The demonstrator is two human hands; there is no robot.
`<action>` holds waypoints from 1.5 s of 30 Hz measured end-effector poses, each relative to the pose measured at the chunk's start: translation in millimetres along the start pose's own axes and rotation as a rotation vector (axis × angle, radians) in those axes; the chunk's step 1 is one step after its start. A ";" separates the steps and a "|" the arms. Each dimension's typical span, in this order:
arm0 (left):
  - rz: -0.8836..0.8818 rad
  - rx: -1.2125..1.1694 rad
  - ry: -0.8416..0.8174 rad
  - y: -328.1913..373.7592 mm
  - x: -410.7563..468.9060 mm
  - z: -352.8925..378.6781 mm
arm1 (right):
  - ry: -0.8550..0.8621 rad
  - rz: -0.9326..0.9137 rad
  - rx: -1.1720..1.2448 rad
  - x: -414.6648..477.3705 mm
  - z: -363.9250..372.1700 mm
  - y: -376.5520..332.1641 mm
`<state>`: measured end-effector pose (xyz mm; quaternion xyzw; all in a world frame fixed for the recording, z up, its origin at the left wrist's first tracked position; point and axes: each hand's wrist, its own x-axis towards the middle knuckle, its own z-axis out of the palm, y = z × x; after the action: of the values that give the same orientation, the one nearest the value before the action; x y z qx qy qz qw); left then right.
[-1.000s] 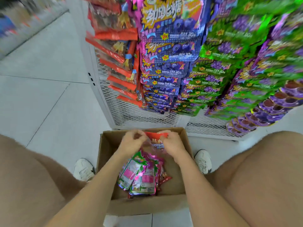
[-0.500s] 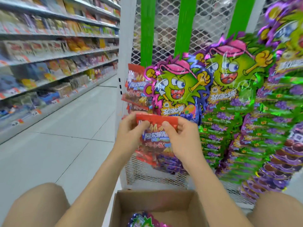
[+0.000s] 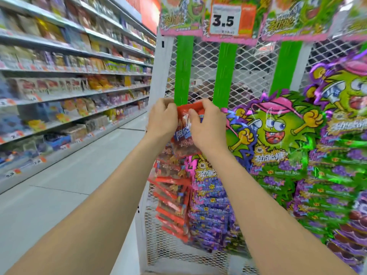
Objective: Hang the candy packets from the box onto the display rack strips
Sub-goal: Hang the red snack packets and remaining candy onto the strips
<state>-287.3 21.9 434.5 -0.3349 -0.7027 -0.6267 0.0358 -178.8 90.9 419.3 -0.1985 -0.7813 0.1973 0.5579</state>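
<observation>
Running along the left side, store shelves (image 3: 69, 86) of blurred goods border a pale tiled floor (image 3: 59, 185). Right of the aisle stands the white mesh display rack (image 3: 158, 80). In front of it the left hand (image 3: 161, 120) pinches the upper left corner of a red candy packet (image 3: 185, 135), with its fingers curled at the top edge. The packet is held upright at the lower end of the leftmost green strip (image 3: 183, 70), just above a column of similar red packets (image 3: 172, 205) hanging down the rack's left side. The right hand (image 3: 206, 126) grips the packet's upper right part, fingers bent over the top edge. Further right, a middle green strip (image 3: 226, 72) rises above purple packets (image 3: 210, 215), under a price card (image 3: 225, 19) reading 3.5. A third green strip (image 3: 286, 68) stands above green packets (image 3: 278, 139) printed with a cartoon face, and more green and purple packets crowd the right edge, blurred.
</observation>
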 end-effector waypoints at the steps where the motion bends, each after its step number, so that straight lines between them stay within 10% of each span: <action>1: -0.004 -0.001 0.007 -1.5 -0.3 0.6 | -0.037 -0.006 -0.009 -0.7 1.3 6.0; 20: 0.339 0.243 0.105 -10.8 -2.3 -43.5 | -0.048 -0.036 -0.029 -22.5 -8.1 26.1; 45: -0.251 -0.477 -0.410 13.2 -7.6 -42.7 | 0.077 0.315 0.421 32.9 14.8 -24.9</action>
<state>-290.4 -20.1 451.3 -0.3637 -0.5647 -0.6926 -0.2630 -204.9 86.0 454.2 -0.2046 -0.6606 0.4322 0.5787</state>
